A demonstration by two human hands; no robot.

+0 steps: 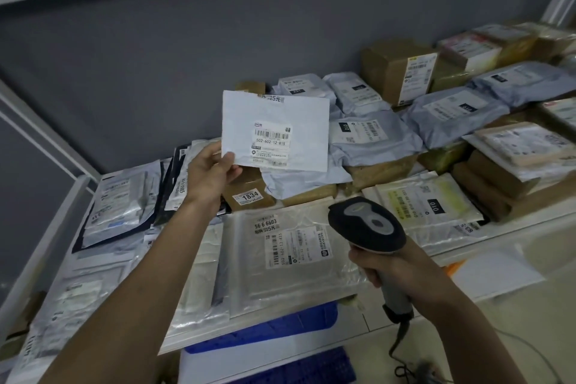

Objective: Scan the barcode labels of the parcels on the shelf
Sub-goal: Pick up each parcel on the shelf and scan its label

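We're in a parcel pickup or courier storeroom, not a home or office. White metal shelf (pixel 486 256) packed edge to edge with mail: grey poly mailers (pixel 374 140), brown cartons (pixel 396 68), clear flat bags (pixel 290 259), every one carrying a printed shipping label with barcode. Extra stickers give pickup codes like "1834" (pixel 250 195) and "56-6-6603" (pixel 265 222), some marked "5元". Several labels show a black "010" tag (pixel 431 207). We see a corded handheld barcode scanner (pixel 367 227) in the right hand (pixel 389 268) and a small white mailer (pixel 276 131) held up by the left hand (pixel 208 171). Blue plastic crates (pixel 280 327) sit below the shelf. Plain grey wall (pixel 187 56) behind.
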